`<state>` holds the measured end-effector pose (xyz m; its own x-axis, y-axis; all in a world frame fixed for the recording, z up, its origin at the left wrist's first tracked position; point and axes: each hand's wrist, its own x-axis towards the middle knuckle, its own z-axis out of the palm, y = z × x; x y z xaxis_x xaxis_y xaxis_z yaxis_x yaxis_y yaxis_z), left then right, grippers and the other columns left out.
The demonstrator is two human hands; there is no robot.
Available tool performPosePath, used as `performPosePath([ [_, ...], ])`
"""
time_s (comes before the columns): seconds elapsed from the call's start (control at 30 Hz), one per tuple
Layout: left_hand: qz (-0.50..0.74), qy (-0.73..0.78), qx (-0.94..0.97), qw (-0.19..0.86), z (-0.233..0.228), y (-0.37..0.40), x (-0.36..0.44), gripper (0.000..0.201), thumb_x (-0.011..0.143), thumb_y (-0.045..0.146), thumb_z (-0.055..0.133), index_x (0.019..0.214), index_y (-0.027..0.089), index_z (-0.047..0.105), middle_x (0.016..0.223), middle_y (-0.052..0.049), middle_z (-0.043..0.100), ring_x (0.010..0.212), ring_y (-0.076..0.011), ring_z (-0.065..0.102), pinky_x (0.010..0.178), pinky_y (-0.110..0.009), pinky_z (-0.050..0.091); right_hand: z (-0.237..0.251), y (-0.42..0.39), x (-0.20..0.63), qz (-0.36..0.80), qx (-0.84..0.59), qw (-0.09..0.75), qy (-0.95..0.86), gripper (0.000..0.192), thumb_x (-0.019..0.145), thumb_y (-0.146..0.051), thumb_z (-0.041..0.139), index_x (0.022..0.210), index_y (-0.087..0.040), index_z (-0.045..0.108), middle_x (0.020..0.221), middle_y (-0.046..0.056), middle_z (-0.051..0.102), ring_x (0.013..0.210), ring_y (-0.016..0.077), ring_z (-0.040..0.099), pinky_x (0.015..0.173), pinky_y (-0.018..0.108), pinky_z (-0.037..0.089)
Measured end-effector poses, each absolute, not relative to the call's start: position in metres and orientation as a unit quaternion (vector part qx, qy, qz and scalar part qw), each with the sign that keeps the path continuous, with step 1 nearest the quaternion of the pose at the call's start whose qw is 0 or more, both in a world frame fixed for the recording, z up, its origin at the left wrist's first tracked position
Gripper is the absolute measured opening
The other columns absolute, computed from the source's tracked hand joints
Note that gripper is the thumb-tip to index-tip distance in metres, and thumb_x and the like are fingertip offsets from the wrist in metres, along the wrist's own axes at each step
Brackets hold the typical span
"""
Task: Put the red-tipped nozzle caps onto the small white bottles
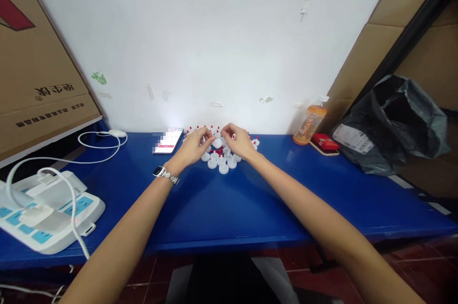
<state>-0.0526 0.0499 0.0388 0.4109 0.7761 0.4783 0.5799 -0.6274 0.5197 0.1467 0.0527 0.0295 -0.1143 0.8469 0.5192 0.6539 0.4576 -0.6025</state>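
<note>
Both of my hands are over a cluster of small white nozzle caps at the back middle of the blue table. My left hand (pixel 196 145), with a watch on the wrist, pinches a white nozzle cap (pixel 217 143) between thumb and fingertips. Close beside it, my right hand (pixel 236 139) has its thumb and fingers drawn together near the same cap; whatever is in them is too small to make out. Bare white caps (pixel 223 168) stand in front, and small red tips (pixel 219 151) lie among them. Behind my hands, red-tipped caps (pixel 212 128) stand along the wall, partly hidden.
A phone (pixel 169 141) lies left of the caps. Farther left are a white power strip (pixel 86 213) and a looped cable (pixel 98 161). An orange drink bottle (pixel 309 122), a red packet (pixel 325 141) on another phone, and a grey plastic bag (pixel 386 127) are at right.
</note>
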Motion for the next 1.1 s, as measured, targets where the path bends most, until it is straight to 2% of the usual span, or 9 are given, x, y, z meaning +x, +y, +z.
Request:
performPosePath([
  [0.13,0.382,0.413,0.811,0.162,0.038,0.04,-0.046,0.029,0.104,0.045,0.037,0.089,0.022,0.045,0.074,0.002,0.052,0.066,-0.0167,0.051,0.063,-0.031,0.035,0.027,0.023,0.135,0.206,-0.438,0.434,-0.76,0.035,0.1,-0.052,0.048,0.107,-0.022,0.064,0.081,0.0,0.07,0.07,0.0147,0.061,0.069,0.028,0.043],
  [0.27,0.38,0.423,0.806,0.165,0.032,0.037,-0.039,0.031,0.106,0.043,0.032,0.083,0.023,0.038,0.072,0.001,0.049,0.066,-0.0171,0.048,0.064,-0.032,0.033,0.023,0.015,0.136,0.254,-0.42,0.444,-0.749,0.044,0.099,-0.061,0.045,0.089,-0.021,0.061,0.071,-0.001,0.066,0.065,0.0139,0.058,0.066,0.027,0.043],
  [0.4,0.373,0.399,0.822,0.163,0.029,0.031,-0.036,0.033,0.107,0.045,0.03,0.084,0.023,0.039,0.073,0.001,0.048,0.067,-0.0176,0.048,0.066,-0.033,0.034,0.02,0.015,0.143,0.295,-0.411,0.453,-0.734,0.06,0.099,-0.07,0.035,0.073,-0.021,0.055,0.064,-0.001,0.061,0.063,0.0141,0.056,0.067,0.028,0.043],
  [0.53,0.378,0.352,0.843,0.154,0.031,0.023,-0.035,0.031,0.108,0.046,0.03,0.093,0.023,0.042,0.079,0.0,0.05,0.071,-0.0173,0.051,0.069,-0.033,0.038,0.021,0.013,0.145,0.366,-0.42,0.466,-0.687,0.073,0.096,-0.077,0.028,0.058,-0.02,0.054,0.05,0.0,0.052,0.051,0.0128,0.048,0.06,0.029,0.039],
  [0.73,0.382,0.311,0.855,0.162,0.024,0.026,-0.03,0.031,0.108,0.045,0.03,0.09,0.022,0.042,0.08,0.0,0.05,0.07,-0.0162,0.048,0.07,-0.032,0.039,0.025,0.008,0.144,0.476,-0.402,0.466,-0.628,0.07,0.089,-0.082,0.036,0.064,-0.019,0.054,0.045,-0.002,0.046,0.045,0.0109,0.039,0.052,0.028,0.032],
  [0.83,0.422,0.303,0.831,0.198,0.018,0.03,-0.025,0.037,0.106,0.049,0.031,0.084,0.021,0.042,0.076,0.0,0.049,0.069,-0.0157,0.046,0.067,-0.031,0.038,0.025,0.005,0.144,0.439,-0.388,0.477,-0.655,0.06,0.091,-0.077,0.043,0.07,-0.021,0.05,0.051,-0.004,0.047,0.049,0.0105,0.041,0.053,0.027,0.033],
  [0.93,0.461,0.318,0.78,0.279,0.017,0.033,-0.022,0.046,0.103,0.057,0.034,0.076,0.021,0.042,0.069,0.001,0.044,0.063,-0.0144,0.042,0.06,-0.03,0.035,0.026,0.001,0.145,0.348,-0.381,0.495,-0.699,0.046,0.092,-0.067,0.052,0.084,-0.021,0.053,0.063,-0.005,0.052,0.057,0.0116,0.047,0.057,0.026,0.036],
  [1.1,0.479,0.347,0.708,0.386,0.025,0.038,-0.017,0.053,0.093,0.066,0.047,0.065,0.022,0.035,0.059,0.004,0.029,0.053,-0.011,0.028,0.051,-0.029,0.025,0.03,-0.003,0.151,0.18,-0.405,0.479,-0.757,0.03,0.095,-0.048,0.057,0.11,-0.022,0.059,0.084,0.001,0.064,0.079,0.017,0.059,0.075,0.03,0.046],
])
